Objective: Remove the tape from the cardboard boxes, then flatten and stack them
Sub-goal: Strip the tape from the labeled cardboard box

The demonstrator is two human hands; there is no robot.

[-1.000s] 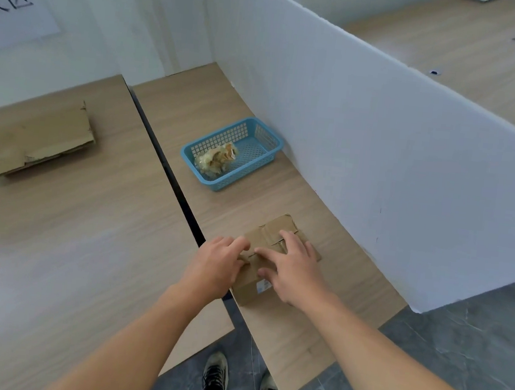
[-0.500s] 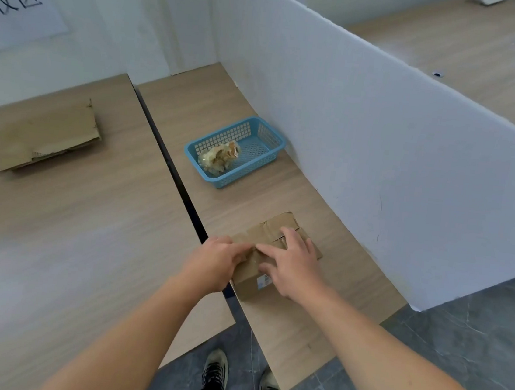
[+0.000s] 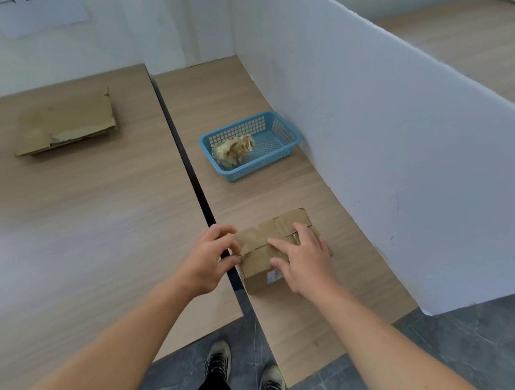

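Small brown cardboard box [image 3: 263, 252] w/ tape across its top sits on the right-hand wood-grain table [image 3: 281, 194], near the front edge & just right of the dark gap between the two tables. Long axis runs diagonally, near-left to far-right; the near end w/ a small white label faces the person, the far end points toward the white corrugated partition [image 3: 383, 138].

Right hand [image 3: 303, 263] lies flat on the box top, fingers spread, pressing down. Left hand [image 3: 208, 259] is at the box's left near corner, thumb & fingertips pressed together, pinching at the top edge; can't tell if tape or cardboard flap is in the pinch.

Blue plastic mesh basket [image 3: 275, 130] w/ a crumpled wad of clear tape [image 3: 232, 151] sits farther back on the same table. Flattened brown cardboard stack [image 3: 63, 123] lies on the left table, well apart from the box.
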